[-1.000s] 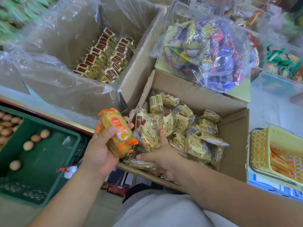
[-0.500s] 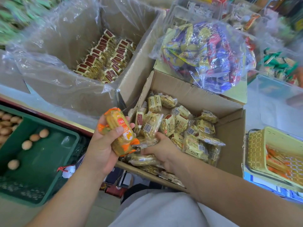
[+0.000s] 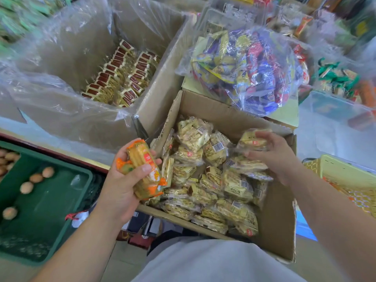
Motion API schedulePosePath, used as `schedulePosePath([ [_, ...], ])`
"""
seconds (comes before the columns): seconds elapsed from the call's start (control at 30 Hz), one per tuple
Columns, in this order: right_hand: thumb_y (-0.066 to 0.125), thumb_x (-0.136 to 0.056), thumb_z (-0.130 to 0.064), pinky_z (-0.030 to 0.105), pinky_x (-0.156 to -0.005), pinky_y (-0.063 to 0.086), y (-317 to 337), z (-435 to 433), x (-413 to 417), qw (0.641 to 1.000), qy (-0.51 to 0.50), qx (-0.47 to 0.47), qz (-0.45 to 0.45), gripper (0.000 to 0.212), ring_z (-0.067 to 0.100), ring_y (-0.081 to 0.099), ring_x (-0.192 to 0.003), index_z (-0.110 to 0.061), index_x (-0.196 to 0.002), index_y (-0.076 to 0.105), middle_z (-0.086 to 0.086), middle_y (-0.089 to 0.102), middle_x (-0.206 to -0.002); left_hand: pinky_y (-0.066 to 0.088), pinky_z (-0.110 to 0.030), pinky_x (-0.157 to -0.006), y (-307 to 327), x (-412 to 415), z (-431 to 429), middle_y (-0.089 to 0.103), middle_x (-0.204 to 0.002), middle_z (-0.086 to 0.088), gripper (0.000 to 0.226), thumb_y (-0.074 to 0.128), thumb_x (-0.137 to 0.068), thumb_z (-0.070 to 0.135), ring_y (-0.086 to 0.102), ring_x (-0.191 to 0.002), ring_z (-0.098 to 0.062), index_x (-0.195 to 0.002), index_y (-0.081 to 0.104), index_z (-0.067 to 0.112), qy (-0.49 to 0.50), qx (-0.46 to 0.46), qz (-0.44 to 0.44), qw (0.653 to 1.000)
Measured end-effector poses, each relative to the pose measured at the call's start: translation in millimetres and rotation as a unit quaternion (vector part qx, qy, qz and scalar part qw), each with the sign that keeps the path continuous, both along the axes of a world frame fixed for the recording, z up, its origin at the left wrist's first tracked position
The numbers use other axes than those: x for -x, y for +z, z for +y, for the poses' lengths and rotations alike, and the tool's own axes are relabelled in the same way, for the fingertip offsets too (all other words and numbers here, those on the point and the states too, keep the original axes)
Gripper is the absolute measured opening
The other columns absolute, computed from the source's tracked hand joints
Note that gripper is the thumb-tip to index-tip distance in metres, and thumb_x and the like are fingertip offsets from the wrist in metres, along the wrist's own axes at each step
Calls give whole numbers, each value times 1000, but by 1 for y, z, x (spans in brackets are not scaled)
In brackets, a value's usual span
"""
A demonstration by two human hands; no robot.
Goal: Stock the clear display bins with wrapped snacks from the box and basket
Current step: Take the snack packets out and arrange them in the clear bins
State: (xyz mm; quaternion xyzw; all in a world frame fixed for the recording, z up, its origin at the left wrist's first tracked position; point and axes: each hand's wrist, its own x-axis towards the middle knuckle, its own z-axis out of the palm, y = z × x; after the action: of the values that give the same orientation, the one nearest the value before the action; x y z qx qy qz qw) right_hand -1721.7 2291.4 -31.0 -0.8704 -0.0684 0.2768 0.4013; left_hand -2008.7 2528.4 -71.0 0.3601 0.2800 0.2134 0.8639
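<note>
Candy bag just behind snack box.

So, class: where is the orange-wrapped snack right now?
The orange-wrapped snack is left of centre in the head view, gripped by the left hand at the left edge of the cardboard box.

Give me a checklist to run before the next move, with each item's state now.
1. Left grip holds the orange pack securely: ok, fingers wrap it.
2. Right grip has a yellow pack: ok, pinched over the box.
3. Box holds stock: ok, many packs.
4. Clear bin has room: cannot tell, blurred.
5. Basket nearby: ok, right of the box.
</note>
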Motion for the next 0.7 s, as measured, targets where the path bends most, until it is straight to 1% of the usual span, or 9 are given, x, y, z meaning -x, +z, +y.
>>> schedulePosePath([
  [0.03,93,-68,-27,28,-86,54,-3,-4,-2,999,21,38,-7,76,17,60,-121,-38,-134,56,6,49,-147,62,-46,-75,-1,1,1,70,-123,-17,63,77,-72,7,73,-107,-32,-129,66,32,-3,0,0,1000],
  [0.1,87,-72,-45,43,-113,37,-10,-7,0,989,72,124,-17,88,25,28,-148,-45,-148,42,-2,13,-167,62,-46,-76,-1,2,2,70,-123,-17,65,80,-69,10,73,-108,-33,-129,66,32,-8,0,1,1000],
  [0.2,73,-81,-61,58,-122,17,-19,-4,11,946,151,274,-81,90,35,2,-155,-47,-155,24,-3,-7,-169,62,-47,-76,-2,3,3,70,-122,-16,69,82,-68,12,72,-109,-33,-132,64,32,-14,-7,2,1000],
  [0.3,62,-80,-73,64,-118,13,-21,8,41,872,211,369,-241,90,37,-3,-154,-51,-153,13,-6,-5,-169,61,-47,-77,-3,4,3,70,-123,-16,68,83,-71,9,72,-111,-33,-132,63,32,-24,-18,2,1000],
  [0.37,62,-75,-76,58,-118,18,-22,19,69,858,315,287,-285,92,33,13,-153,-49,-152,18,-7,11,-167,61,-46,-78,-3,4,2,70,-124,-16,69,84,-67,14,71,-112,-33,-131,64,33,-28,-23,4,999],
  [0.43,67,-72,-72,51,-120,25,-31,31,94,848,456,195,-187,95,23,22,-150,-49,-152,20,-9,18,-164,61,-46,-79,-2,4,1,71,-124,-15,70,86,-66,15,71,-113,-33,-130,65,34,-31,-25,7,999],
  [0.5,73,-73,-64,49,-121,27,-46,41,110,808,542,207,-101,103,23,21,-150,-43,-156,17,-5,17,-166,61,-46,-79,-1,3,1,71,-124,-14,72,88,-64,16,71,-114,-34,-129,65,35,-30,-28,10,999],
  [0.6,78,-72,-58,49,-121,26,-62,53,117,760,577,281,-101,112,29,18,-151,-31,-160,14,3,19,-166,61,-47,-80,0,3,0,71,-124,-15,78,94,-60,19,71,-114,-35,-130,65,34,-31,-38,12,999],
  [0.7,82,-66,-50,59,-119,24,-67,61,115,706,623,321,-101,118,32,8,-153,-34,-160,11,0,15,-167,61,-46,-81,1,3,-1,70,-126,-16,77,90,-61,16,70,-115,-37,-131,64,34,-26,-49,17,998],
])
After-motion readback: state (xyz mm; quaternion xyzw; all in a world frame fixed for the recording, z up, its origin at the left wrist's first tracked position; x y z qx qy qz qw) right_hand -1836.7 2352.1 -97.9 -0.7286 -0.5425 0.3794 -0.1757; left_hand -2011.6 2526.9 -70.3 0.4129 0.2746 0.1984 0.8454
